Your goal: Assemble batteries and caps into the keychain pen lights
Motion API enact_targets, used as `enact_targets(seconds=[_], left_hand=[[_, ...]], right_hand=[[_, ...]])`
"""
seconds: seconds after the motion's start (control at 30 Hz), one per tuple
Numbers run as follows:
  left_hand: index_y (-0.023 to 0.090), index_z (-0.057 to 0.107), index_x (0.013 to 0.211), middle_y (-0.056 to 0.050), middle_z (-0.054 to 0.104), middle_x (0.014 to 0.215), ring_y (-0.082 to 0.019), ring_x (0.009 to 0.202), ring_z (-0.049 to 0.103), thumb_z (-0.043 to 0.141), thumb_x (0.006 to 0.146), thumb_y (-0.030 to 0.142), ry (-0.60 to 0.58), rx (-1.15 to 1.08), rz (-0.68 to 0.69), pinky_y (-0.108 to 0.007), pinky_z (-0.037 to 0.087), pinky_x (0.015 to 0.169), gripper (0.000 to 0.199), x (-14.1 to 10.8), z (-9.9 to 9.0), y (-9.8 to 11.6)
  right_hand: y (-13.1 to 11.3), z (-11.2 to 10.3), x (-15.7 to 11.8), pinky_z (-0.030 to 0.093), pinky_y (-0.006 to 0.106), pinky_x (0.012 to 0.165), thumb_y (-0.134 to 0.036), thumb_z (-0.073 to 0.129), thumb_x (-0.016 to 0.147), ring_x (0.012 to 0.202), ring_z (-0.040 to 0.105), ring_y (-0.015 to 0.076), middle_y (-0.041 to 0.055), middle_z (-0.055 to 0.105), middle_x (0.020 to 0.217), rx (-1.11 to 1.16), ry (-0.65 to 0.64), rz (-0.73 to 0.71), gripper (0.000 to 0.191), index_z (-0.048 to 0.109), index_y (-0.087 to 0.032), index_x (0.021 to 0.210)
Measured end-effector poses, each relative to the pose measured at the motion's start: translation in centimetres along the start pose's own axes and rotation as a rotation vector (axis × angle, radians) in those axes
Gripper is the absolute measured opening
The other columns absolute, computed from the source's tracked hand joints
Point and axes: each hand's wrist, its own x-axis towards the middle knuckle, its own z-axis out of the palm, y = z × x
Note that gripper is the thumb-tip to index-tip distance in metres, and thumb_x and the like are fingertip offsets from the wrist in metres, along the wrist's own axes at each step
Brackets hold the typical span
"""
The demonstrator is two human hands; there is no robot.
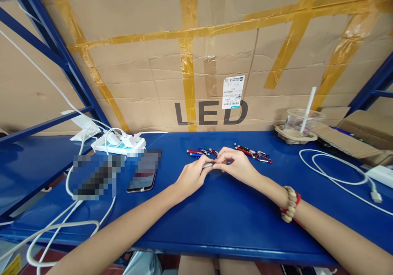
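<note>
My left hand (pixel 190 177) is closed in a pinch around a small silver tube (pixel 208 165), above the middle of the blue shelf top (pixel 227 221). The fingertips of my right hand (pixel 236 166) press together at the tube's right end, meeting those of the left. Just behind my left hand lie slim red and blue tubes (pixel 195 153) with small metal clips. Beyond my right hand rests another group of slim red and black tubes (pixel 245 150), with a red carabiner clip (pixel 264 158) attached. My fingers hide part of the silver tube.
A phone (pixel 141 180) and a white power strip (pixel 118 144) with cables lie to the left. On the right are a coiled white cable (pixel 337 178), a plastic cup with a straw (pixel 303 121) and an opened cardboard box (pixel 365 135). A large carton (pixel 147 82) stands behind.
</note>
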Motion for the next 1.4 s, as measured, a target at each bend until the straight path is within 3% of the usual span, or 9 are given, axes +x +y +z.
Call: enact_targets(seconds=[0.57,0.63,0.8,0.87,0.97,1.1,1.23,1.4], left_hand=[[0.024,0.049,0.101,-0.001,0.063,0.090,-0.016,0.082,0.060,0.033,0.088,0.028,0.009,0.070,-0.018,-0.024,0.043,0.069,0.022,0.3,0.0,0.0],[0.024,0.049,0.101,0.000,0.064,0.087,-0.015,0.079,0.060,0.034,0.087,0.028,0.027,0.059,-0.047,-0.023,0.043,0.068,0.021,0.4,0.0,0.0],[0.024,0.048,0.100,0.002,0.062,0.075,-0.013,0.069,0.059,0.035,0.086,0.029,0.089,0.008,-0.109,-0.022,0.040,0.063,0.020,0.6,0.2,-0.4],[0.024,0.048,0.098,0.003,0.060,0.071,-0.012,0.063,0.057,0.035,0.086,0.030,0.103,-0.031,-0.111,-0.021,0.039,0.061,0.019,0.7,0.3,-0.6],[0.022,0.048,0.094,0.003,0.057,0.066,-0.011,0.058,0.053,0.035,0.086,0.031,0.126,-0.101,-0.112,-0.020,0.038,0.058,0.017,0.8,0.3,-0.6],[0.019,0.048,0.080,0.003,0.054,0.064,-0.010,0.058,0.050,0.036,0.085,0.032,0.167,-0.176,-0.151,-0.019,0.038,0.058,0.018,1.0,0.0,-0.1],[0.019,0.043,0.070,0.003,0.051,0.062,-0.009,0.059,0.048,0.036,0.084,0.033,0.186,-0.230,-0.230,-0.019,0.037,0.058,0.021,1.1,-0.2,0.2],[0.020,0.033,0.068,0.006,0.044,0.062,-0.007,0.052,0.040,0.045,0.077,0.037,0.190,-0.256,-0.274,-0.018,0.032,0.052,0.023,1.1,0.1,0.0]], right_hand=[[-0.5,-0.4,0.1,0.040,0.021,0.048,-0.043,0.051,0.080,0.049,0.054,0.0074,0.0014,0.058,0.084,-0.135,-0.063,-0.012,0.027,0.063,-0.019,0.073],[-0.8,-1.0,0.4,0.040,0.021,0.049,-0.040,0.047,0.083,0.049,0.054,0.0070,0.0013,0.060,0.085,-0.178,-0.016,-0.009,0.027,0.064,-0.020,0.079],[-0.9,-3.3,1.0,0.036,0.021,0.048,-0.040,0.046,0.083,0.051,0.054,0.0081,0.0012,0.062,0.085,-0.459,0.239,0.034,0.026,0.065,-0.023,0.088],[-0.8,-4.1,1.1,0.032,0.021,0.046,-0.044,0.051,0.079,0.054,0.055,0.0094,-0.0004,0.063,0.084,-0.593,0.180,0.061,0.024,0.065,-0.025,0.084],[-0.5,-4.8,1.0,0.030,0.021,0.046,-0.051,0.059,0.070,0.063,0.058,0.0130,-0.0026,0.064,0.082,-0.711,-0.095,0.102,0.025,0.067,-0.028,0.077],[0.0,-4.9,0.8,0.031,0.021,0.049,-0.043,0.062,0.070,0.072,0.059,0.0143,-0.0045,0.065,0.088,-0.757,-0.329,0.115,0.016,0.067,-0.030,0.078],[-0.2,-4.3,0.7,0.029,0.020,0.048,-0.027,0.061,0.071,0.075,0.059,0.0136,-0.0042,0.064,0.089,-0.781,-0.358,0.095,0.006,0.066,-0.026,0.074],[-0.8,-2.9,0.5,0.030,0.020,0.049,-0.019,0.056,0.070,0.075,0.059,0.0121,-0.0026,0.064,0.087,-0.700,-0.340,-0.060,0.008,0.064,-0.021,0.067]])
